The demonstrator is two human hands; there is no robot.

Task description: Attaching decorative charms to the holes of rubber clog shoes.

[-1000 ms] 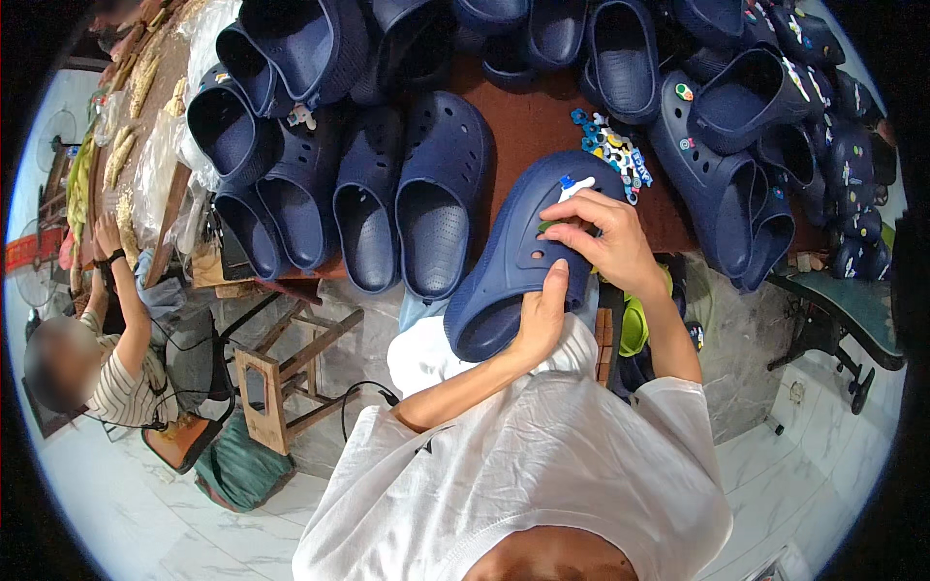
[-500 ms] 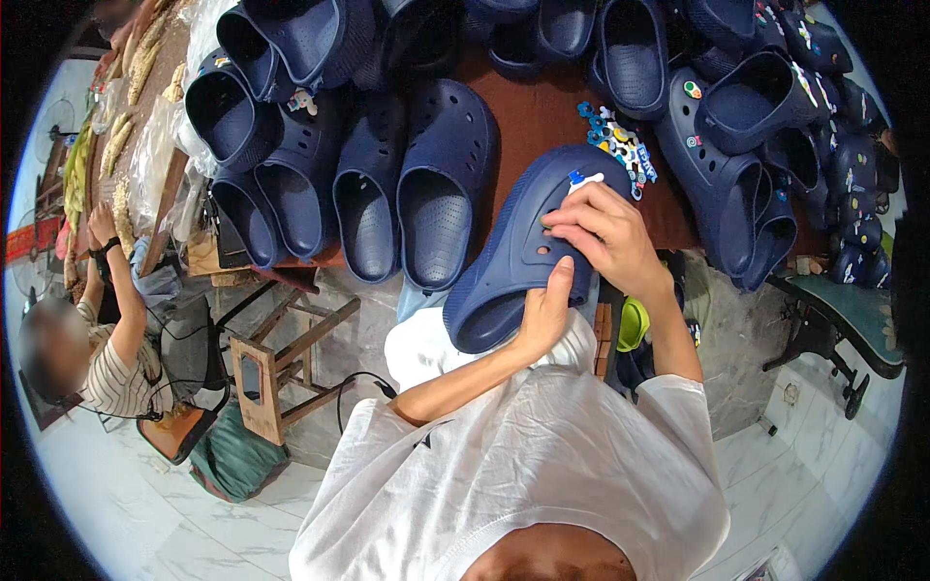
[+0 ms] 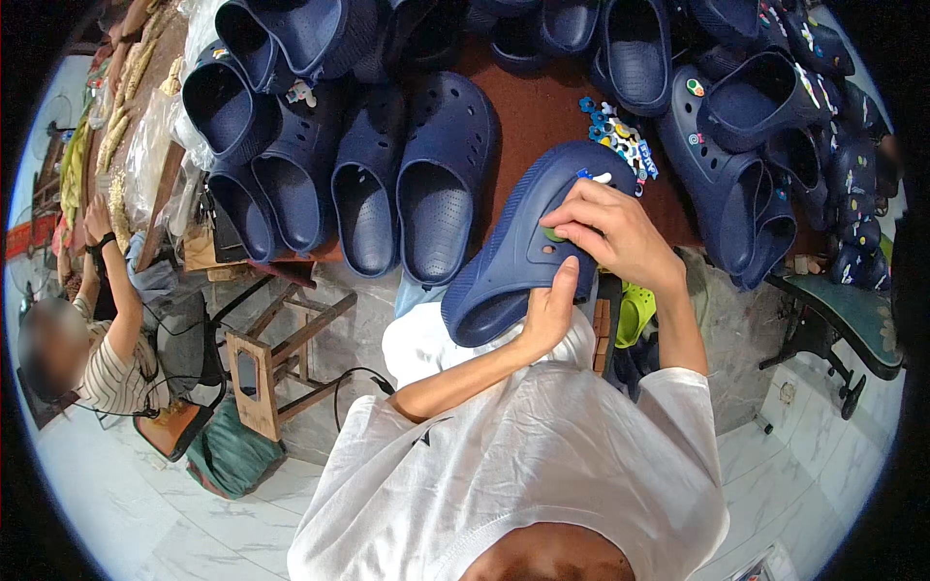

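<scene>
A navy foam clog lies tilted over my lap, its toe toward the table. My left hand grips it at the opening, thumb on top and fingers hidden inside the shoe. Over the upper, my right hand pinches a small green shoe charm against the area of the holes. A white and blue charm sits nearer the toe, partly behind my right fingers. Beyond the toe, a heap of colourful charms rests on the brown tabletop.
Several navy clogs line the table at left and back; charm-decorated clogs stand at right. A lime clog is below the edge. At left are a wooden stool and another person. A teal chair stands right.
My right hand has shifted slightly right and down, and more of the green charm shows at its fingertips. My left hand keeps its hold on the clog.
</scene>
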